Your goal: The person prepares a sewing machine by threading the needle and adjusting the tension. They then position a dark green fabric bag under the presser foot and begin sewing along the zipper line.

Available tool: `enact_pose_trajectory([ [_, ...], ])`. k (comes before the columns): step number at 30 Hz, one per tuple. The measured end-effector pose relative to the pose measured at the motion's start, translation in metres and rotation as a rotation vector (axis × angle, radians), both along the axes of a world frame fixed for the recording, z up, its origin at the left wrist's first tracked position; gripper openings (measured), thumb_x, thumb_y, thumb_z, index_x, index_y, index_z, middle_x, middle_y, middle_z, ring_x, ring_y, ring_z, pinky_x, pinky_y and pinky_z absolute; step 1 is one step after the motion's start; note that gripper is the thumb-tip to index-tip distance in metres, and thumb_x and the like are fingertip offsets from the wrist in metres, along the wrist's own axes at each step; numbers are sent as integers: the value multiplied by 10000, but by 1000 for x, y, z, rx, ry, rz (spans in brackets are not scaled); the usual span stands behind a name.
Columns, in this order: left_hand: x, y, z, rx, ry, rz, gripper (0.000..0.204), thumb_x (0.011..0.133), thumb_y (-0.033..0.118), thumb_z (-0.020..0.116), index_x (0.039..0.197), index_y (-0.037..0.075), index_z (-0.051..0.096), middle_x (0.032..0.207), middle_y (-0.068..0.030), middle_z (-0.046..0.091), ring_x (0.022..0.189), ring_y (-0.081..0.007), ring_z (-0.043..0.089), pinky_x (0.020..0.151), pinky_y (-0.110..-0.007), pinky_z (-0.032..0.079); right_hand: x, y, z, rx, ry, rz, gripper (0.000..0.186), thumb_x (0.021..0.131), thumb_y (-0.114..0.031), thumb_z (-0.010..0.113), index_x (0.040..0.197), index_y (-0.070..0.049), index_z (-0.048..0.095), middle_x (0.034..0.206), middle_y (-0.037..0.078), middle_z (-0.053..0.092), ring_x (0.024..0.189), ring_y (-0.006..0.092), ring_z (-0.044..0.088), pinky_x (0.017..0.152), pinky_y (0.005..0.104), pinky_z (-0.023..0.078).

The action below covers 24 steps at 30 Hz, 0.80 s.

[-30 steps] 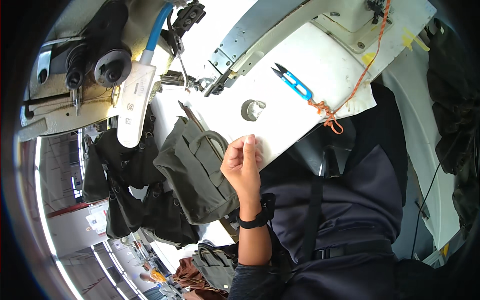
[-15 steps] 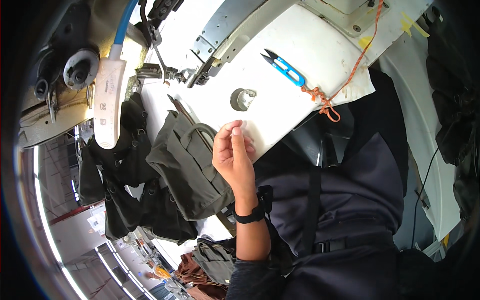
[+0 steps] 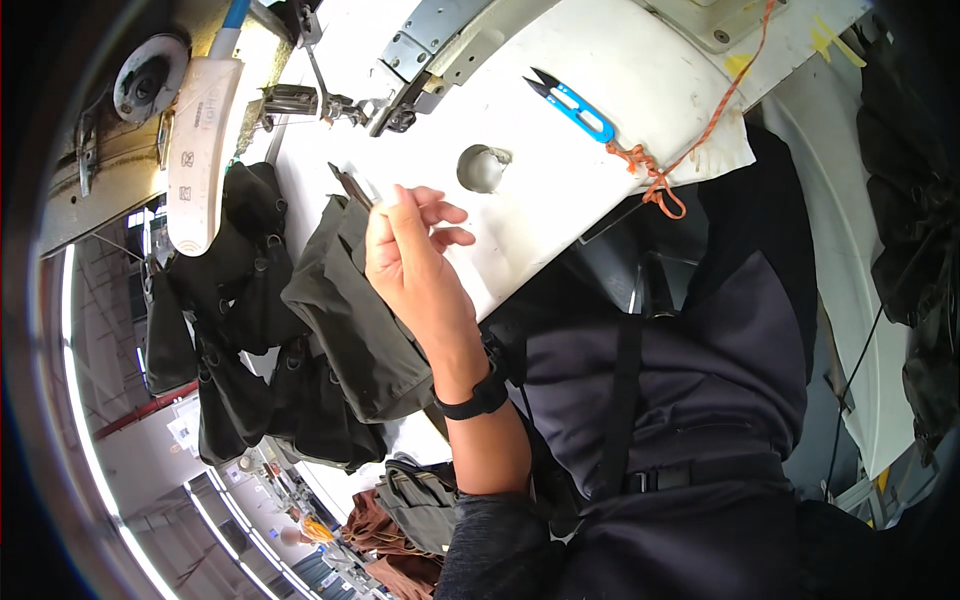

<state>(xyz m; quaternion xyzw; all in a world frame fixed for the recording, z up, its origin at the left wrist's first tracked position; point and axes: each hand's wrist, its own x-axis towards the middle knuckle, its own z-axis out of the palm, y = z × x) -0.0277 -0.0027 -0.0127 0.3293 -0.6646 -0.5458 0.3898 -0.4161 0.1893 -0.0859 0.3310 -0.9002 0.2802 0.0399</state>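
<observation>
My left hand (image 3: 425, 265), with a black band around its wrist, is over the upper edge of a dark olive fabric bag (image 3: 350, 320). Its thumb points up and the other fingers are loosely curled and apart, with nothing visible between them. The hand hides the bag's handle; whether it touches the fabric I cannot tell. Beside the fingertips, a thin dark strip (image 3: 350, 185) sticks up from behind the bag. Blue thread snips (image 3: 580, 112), tied to an orange cord (image 3: 715, 125), lie on the white work surface (image 3: 540, 215). My right hand is out of view.
A sewing machine arm (image 3: 440, 60) crosses the top, above a round hole (image 3: 482, 168) in the surface. A white handheld-shaped device (image 3: 200, 160) hangs at upper left. More dark bags (image 3: 240, 330) hang at left; brown fabric (image 3: 375, 530) lies below.
My left hand has moved left and up from the table edge to over the bag's handle. Its fingers have spread from a close curl. The view has shifted slightly.
</observation>
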Motion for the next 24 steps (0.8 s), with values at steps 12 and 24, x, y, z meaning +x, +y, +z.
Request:
enact_pose_trajectory([
  [12,-23,-10,3,-74,-12,55,308,992,160,615,1199,-65,654,1116,-136,681,775,-113,632,591,-232,530,6,5,-1,-6,17,17,277,1049,-238,468,1086,-42,660,653,-61,518,509,18,417,443,187,343],
  [24,9,5,-21,134,-64,-60,356,1019,298,562,747,75,502,829,-66,610,716,-141,596,587,-270,452,17,29,40,-54,147,24,271,1046,-233,469,1096,-44,657,662,-58,525,519,21,425,452,189,353],
])
